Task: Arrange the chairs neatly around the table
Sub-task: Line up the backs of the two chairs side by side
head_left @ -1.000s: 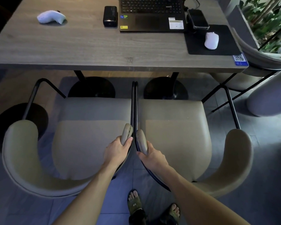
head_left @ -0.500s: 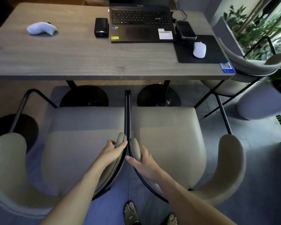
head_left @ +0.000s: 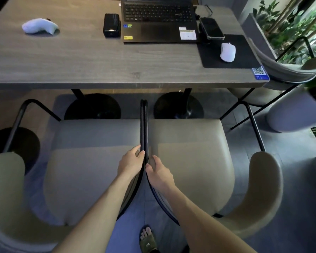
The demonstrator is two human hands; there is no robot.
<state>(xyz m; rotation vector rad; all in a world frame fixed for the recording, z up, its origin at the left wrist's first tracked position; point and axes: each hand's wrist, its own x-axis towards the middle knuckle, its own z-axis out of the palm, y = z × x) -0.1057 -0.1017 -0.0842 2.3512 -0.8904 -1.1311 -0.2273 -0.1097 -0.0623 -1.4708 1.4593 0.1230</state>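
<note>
Two beige padded chairs with black metal frames stand side by side in front of a grey wooden table (head_left: 98,70). The left chair (head_left: 84,172) and the right chair (head_left: 190,167) touch along their inner arms, their seats just short of the table's near edge. My left hand (head_left: 130,162) grips the inner arm of the left chair. My right hand (head_left: 158,171) grips the inner arm of the right chair. A third chair (head_left: 288,70) stands at the table's right end.
On the table lie a black laptop (head_left: 159,19), a phone (head_left: 211,28), a white mouse (head_left: 227,52) on a dark pad, a black box (head_left: 111,25) and a white controller (head_left: 39,26). Round black table bases (head_left: 92,106) sit under the table. Plants (head_left: 290,24) fill the right.
Both hands have slid forward from the padded arm ends onto the black metal arm bars. The two chairs have moved a little closer to the table.
</note>
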